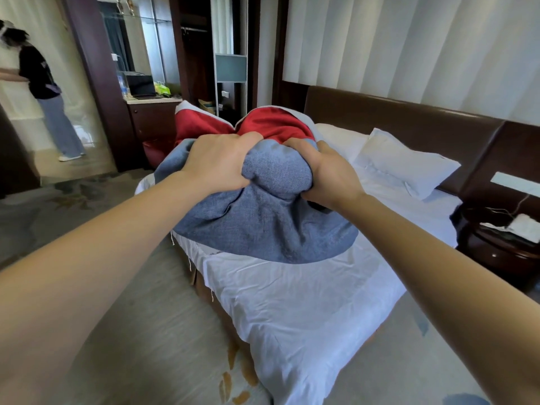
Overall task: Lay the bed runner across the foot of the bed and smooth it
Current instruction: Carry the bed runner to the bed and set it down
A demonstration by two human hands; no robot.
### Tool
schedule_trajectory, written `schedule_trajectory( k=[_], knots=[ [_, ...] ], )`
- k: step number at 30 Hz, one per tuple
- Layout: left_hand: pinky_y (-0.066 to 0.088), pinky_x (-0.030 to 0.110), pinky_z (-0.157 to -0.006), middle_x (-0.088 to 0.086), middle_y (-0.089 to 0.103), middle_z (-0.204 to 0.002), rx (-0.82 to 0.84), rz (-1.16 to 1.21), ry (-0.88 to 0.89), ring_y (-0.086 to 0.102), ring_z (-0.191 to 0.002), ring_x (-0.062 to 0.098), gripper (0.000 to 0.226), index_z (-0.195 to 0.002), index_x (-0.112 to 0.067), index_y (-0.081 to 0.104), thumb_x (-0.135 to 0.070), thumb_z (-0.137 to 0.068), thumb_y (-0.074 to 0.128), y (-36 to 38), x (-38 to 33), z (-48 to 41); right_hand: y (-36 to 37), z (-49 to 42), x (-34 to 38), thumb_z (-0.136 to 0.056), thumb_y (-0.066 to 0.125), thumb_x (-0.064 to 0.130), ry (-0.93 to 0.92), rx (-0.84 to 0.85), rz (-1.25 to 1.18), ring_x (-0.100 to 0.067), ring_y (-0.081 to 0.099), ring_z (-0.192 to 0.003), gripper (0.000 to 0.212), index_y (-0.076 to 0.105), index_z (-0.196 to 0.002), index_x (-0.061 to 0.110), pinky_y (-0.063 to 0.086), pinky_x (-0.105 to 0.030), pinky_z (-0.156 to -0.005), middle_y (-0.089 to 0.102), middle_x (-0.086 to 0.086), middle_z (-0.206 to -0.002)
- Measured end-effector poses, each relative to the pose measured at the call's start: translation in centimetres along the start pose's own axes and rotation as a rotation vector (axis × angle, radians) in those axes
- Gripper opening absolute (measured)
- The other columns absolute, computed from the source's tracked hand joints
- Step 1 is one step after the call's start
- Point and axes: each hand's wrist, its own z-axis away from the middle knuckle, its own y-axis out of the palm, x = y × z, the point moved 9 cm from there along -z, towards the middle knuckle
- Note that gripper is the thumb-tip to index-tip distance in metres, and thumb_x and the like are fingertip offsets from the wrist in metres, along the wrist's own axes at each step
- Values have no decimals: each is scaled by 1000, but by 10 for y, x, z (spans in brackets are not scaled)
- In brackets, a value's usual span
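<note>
The bed runner (271, 220) is a bundled cloth, blue-grey on one side and red with a pale border on the other. I hold it up in the air over the bed (292, 302), which has a wrinkled white sheet. My left hand (219, 162) grips a bunch of the blue fabric at the bundle's upper left. Gripping another bunch at the upper right is my right hand (330, 173). The red side (271, 124) billows up behind my hands. The runner's lower edge hangs close above the sheet.
Two white pillows (400, 165) lie by the dark headboard (409, 121). A dark nightstand (502, 244) stands to the bed's right. Another person (46, 89) stands at the far left near a counter (152, 103) with a laptop. Patterned carpet (131, 317) surrounds the bed.
</note>
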Motion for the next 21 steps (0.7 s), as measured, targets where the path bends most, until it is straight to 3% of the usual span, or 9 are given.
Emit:
schedule_trajectory(
  k=[21],
  knots=[
    [46, 36, -57, -1, 67, -84, -20, 44, 12, 65, -75, 30, 48, -109, -23, 51, -40, -68, 70, 122, 133, -77, 118, -143, -30, -63, 72, 16, 30, 49, 25, -36, 53, -94, 86, 36, -138, 37, 51, -42, -71, 48, -11, -106]
  ],
)
